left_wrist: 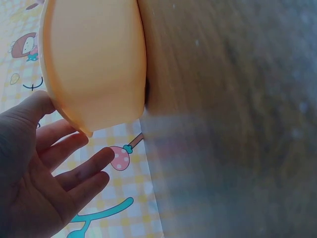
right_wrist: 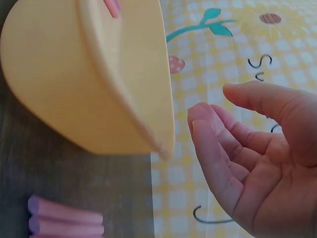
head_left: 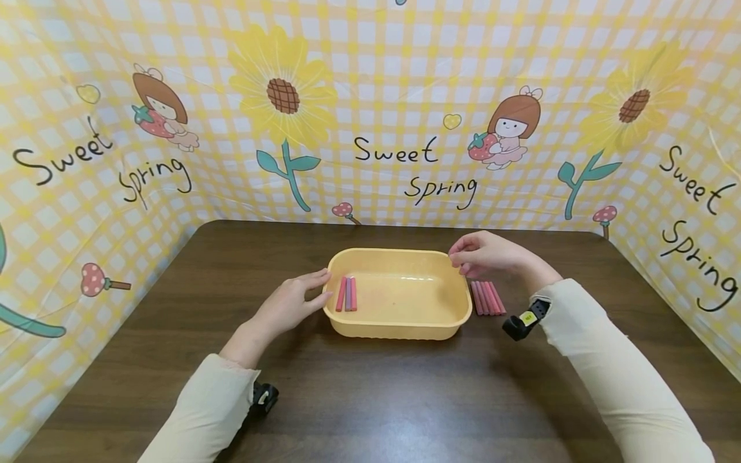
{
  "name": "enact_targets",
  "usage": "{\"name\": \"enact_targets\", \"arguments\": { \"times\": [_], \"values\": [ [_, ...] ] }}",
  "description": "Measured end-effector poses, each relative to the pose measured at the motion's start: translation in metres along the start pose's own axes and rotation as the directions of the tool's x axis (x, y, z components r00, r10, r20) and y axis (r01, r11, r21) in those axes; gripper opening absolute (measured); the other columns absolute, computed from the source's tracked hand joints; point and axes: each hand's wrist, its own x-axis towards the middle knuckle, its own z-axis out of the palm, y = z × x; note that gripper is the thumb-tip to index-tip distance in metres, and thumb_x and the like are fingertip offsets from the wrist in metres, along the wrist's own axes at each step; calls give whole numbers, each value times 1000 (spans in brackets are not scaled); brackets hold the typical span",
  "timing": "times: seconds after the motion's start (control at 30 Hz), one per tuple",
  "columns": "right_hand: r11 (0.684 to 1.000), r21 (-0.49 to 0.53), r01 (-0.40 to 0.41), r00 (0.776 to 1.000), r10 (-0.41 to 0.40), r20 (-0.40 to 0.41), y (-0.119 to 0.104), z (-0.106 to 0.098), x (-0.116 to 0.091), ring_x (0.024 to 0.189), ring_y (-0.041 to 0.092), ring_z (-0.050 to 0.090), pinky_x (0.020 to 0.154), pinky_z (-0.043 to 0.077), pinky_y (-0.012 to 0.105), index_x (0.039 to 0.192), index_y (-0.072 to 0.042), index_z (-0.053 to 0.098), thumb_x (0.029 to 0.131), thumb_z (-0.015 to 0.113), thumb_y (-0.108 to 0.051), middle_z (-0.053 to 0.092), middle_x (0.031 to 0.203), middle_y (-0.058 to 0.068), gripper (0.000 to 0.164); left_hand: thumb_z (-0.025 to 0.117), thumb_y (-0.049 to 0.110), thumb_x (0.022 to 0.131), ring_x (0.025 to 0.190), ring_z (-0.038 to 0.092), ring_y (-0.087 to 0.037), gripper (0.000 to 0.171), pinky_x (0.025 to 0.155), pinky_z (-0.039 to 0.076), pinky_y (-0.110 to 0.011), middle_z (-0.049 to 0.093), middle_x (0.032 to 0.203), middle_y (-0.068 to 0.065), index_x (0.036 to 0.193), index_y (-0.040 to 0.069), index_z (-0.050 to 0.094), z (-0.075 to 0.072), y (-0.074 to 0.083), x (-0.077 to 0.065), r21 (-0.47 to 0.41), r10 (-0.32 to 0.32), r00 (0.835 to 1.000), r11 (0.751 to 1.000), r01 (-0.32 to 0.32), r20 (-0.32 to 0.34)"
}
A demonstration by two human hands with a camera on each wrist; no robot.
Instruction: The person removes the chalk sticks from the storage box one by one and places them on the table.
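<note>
You look to be between transfers of sticks across the tray's rim, though one moment cannot show which way they are going. The yellow tray (head_left: 399, 294) sits on the tabletop (head_left: 382, 392) ahead of you, at twelve o'clock. Inside it, three sticks (head_left: 348, 294) lie side by side near nine o'clock; outside, a close-packed row of pinkish sticks (head_left: 487, 298) lies just beside its wall at three. Your left hand (head_left: 292, 305) touches the rim at nine o'clock, fingers spread and fairly straight, steadying rather than grasping, I judge. Your right hand (head_left: 489, 253) hovers by the tray's two o'clock corner, fingers loosely bent, thumb apart from the fingertips and nothing between them. If the outer row is to go in, the next move calls for lowering your right hand toward six o'clock and pinching a single stick, with the left bracing the tray against a skid.
</note>
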Motion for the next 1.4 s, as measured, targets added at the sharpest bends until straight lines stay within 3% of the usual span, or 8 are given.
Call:
{"name": "enact_targets", "arguments": {
  "times": [0.27, 0.73, 1.07, 1.4],
  "values": [
    [995, -93, 34, 999, -31, 32, -21, 12, 13, 81, 13, 64, 77, 58, 31, 119, 5, 53, 92, 56, -23, 62, 110, 22, 39, 60, 27, 91, 131, 44, -33, 51, 108, 35, -50, 46, 143, -12, 135, 5, 49, -2, 2, 0, 0, -16, 1000, 1000, 16, 7],
    [993, -88, 74, 986, -60, 157, -51, 33, 40, 83, 17, 65, 78, 58, 31, 114, 0, 56, 92, 56, -21, 63, 109, 22, 31, 61, 27, 90, 130, 46, -32, 50, 107, 37, -50, 48, 141, -12, 133, 4, 51, -3, 4, 0, 14, -20, 1000, 1000, 20, -3],
    [990, -94, 109, 969, -84, 233, -66, 48, 63, 83, 15, 66, 78, 58, 30, 111, -2, 59, 92, 55, -18, 66, 102, 12, 25, 62, 27, 89, 129, 46, -32, 50, 107, 37, -50, 48, 140, -13, 132, 4, 52, -2, 3, 1, 5, -19, 1000, 1000, 19, -8],
    [988, -115, 103, 947, -63, 315, -69, 60, 82, 91, 18, 66, 82, 57, 30, 117, -1, 59, 92, 56, -20, 66, 104, 8, 31, 62, 27, 89, 128, 47, -32, 50, 106, 38, -50, 49, 139, -13, 132, 3, 52, -2, 3, 1, 1, -15, 1000, 1000, 15, -18]
  ]
}}
